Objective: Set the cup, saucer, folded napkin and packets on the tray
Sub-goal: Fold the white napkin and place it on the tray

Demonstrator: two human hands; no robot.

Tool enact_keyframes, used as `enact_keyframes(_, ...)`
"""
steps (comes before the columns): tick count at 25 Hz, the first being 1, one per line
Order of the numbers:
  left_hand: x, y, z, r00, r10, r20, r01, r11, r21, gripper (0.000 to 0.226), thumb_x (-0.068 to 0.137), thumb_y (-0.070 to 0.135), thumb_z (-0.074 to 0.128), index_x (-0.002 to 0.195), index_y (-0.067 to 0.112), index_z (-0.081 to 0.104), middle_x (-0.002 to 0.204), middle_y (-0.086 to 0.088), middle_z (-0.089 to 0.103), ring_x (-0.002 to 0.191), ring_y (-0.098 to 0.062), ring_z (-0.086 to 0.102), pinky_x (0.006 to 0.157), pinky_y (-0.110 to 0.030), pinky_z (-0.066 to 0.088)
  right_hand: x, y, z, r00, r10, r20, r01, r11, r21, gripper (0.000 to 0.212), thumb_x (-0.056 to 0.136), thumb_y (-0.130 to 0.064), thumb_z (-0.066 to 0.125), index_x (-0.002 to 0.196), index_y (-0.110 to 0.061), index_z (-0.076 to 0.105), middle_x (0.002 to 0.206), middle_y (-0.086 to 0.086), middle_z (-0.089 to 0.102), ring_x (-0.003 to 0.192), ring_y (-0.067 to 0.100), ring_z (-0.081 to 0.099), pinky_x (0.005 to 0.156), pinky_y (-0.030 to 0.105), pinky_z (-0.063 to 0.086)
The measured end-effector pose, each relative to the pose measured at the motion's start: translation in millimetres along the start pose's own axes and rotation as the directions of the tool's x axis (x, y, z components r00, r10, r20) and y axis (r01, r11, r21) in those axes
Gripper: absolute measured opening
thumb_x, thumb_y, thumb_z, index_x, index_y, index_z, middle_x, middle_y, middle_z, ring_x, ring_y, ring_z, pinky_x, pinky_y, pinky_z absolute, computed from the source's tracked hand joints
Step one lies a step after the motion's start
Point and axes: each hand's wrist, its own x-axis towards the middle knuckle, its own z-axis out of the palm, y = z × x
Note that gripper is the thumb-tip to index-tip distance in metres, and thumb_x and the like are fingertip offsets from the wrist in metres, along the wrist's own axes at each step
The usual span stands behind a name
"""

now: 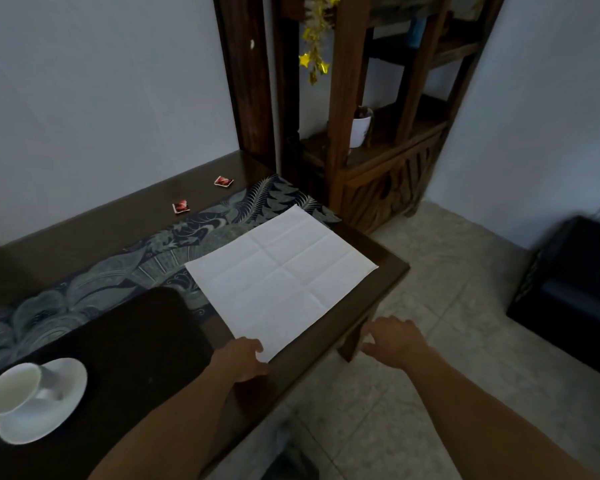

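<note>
A white cup [13,388] stands on a white saucer [54,410], both on the dark tray [129,351] at the lower left. A white napkin [279,277] lies unfolded and flat on the table, right of the tray. My left hand [241,358] rests at the napkin's near corner, fingers touching its edge. My right hand [394,339] hovers past the table's right edge, fingers spread and holding nothing. Two red packets [181,206] [223,181] lie on the far side of the table near the wall.
The dark wooden table [378,296] carries a patterned runner [118,271]. A wooden shelf unit [378,143] with a white pot stands behind the table's right end. A dark box [575,289] sits on the tiled floor at right.
</note>
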Motion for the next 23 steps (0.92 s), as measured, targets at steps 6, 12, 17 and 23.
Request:
enact_keyframes(6,32,14,7,0.994,-0.016,-0.104,0.011,0.999,-0.044,0.052,0.079,0.06,0.063,0.117,0.028,0.05,0.121,0.0,0.051,0.109,-0.02,0.049,0.094,-0.04,0.044,73,31,-11,0.996,-0.09,0.004,0.09,0.996,-0.009,0.043,0.093,-0.045,0.053,0.132,-0.028,0.049,0.132,0.003,0.054,0.123,0.023,0.05,0.102,0.04,0.038)
enact_keyframes(12,53,18,16,0.995,-0.017,-0.097,0.019,1.0,0.022,0.054,0.072,0.058,0.065,0.112,0.028,0.046,0.114,0.002,0.049,0.105,-0.019,0.046,0.085,-0.036,0.041,154,46,-16,0.966,-0.26,-0.011,0.256,0.957,-0.137,0.041,0.092,-0.036,0.056,0.132,-0.028,0.048,0.128,0.001,0.057,0.116,0.022,0.053,0.096,0.038,0.046)
enact_keyframes(17,51,14,25,0.984,0.036,-0.172,-0.026,0.998,0.06,0.045,0.079,0.056,0.055,0.111,0.028,0.045,0.113,0.003,0.047,0.105,-0.02,0.045,0.083,-0.035,0.035,198,72,-12,0.929,-0.371,-0.008,0.363,0.912,-0.191,0.042,0.095,-0.034,0.056,0.135,-0.03,0.046,0.136,-0.004,0.051,0.12,0.018,0.05,0.097,0.034,0.044)
enact_keyframes(23,40,23,30,0.963,0.011,-0.27,0.014,0.996,0.09,0.039,0.08,0.048,0.051,0.112,0.025,0.05,0.112,0.0,0.051,0.101,-0.022,0.05,0.083,-0.039,0.042,237,96,-10,0.82,-0.572,0.027,0.55,0.774,-0.313,0.03,0.097,-0.03,0.048,0.127,-0.029,0.05,0.129,-0.005,0.054,0.113,0.014,0.051,0.095,0.028,0.041)
